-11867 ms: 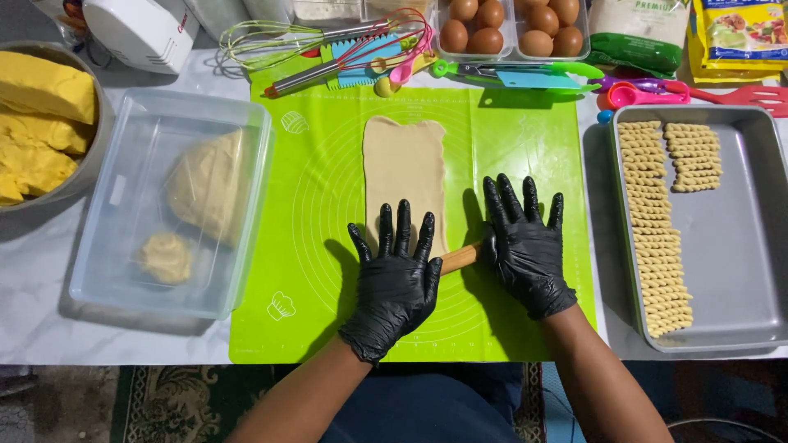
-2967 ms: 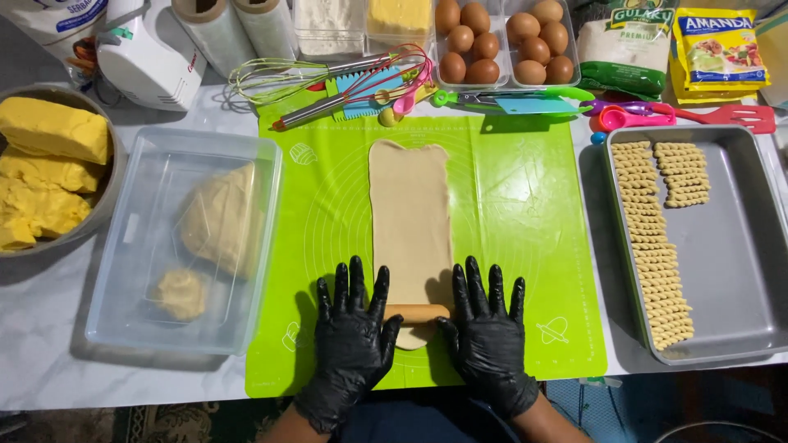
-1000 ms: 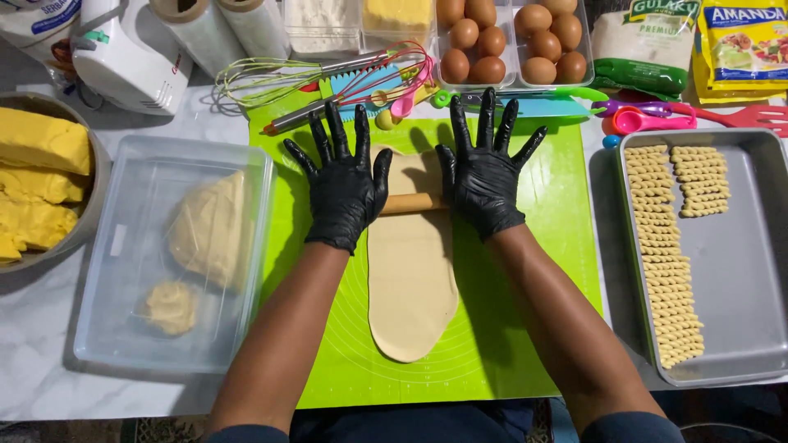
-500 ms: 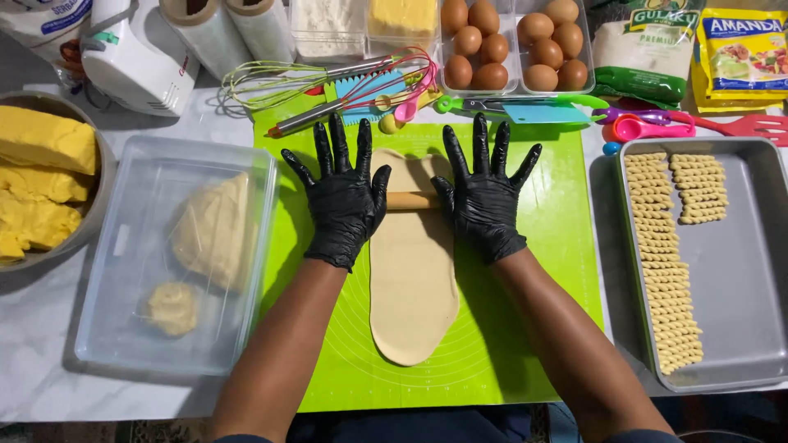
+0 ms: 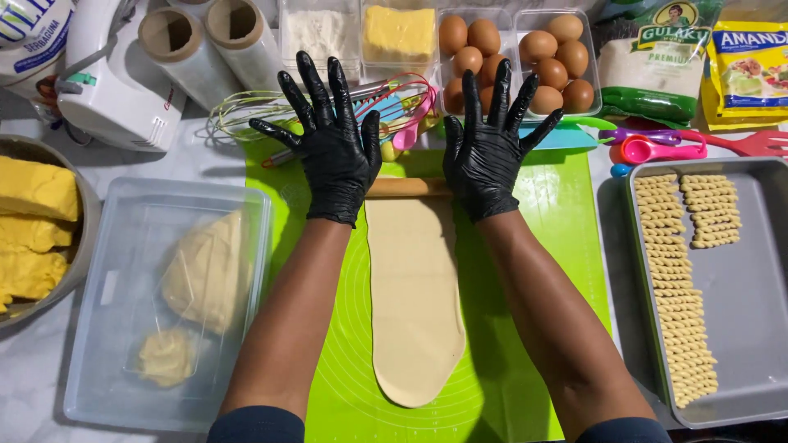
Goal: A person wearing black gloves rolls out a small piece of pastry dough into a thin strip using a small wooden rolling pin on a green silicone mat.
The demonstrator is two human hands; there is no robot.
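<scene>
A long flat strip of pale dough lies on a green silicone mat. A wooden rolling pin rests across the strip's far end. My left hand, in a black glove, presses flat on the pin's left end with fingers spread. In the same kind of glove, my right hand presses on the pin's right end, fingers also spread. Neither hand wraps around the pin.
A clear plastic tub holding dough lumps sits left, beside a bowl of yellow blocks. A metal tray with rows of ridged dough pieces sits right. Eggs, whisks, a hand mixer, rolls and packets line the far edge.
Both hands have pushed the rolling pin further away along the dough, from about one third down the strip to its far end, and the strip looks slightly longer.
</scene>
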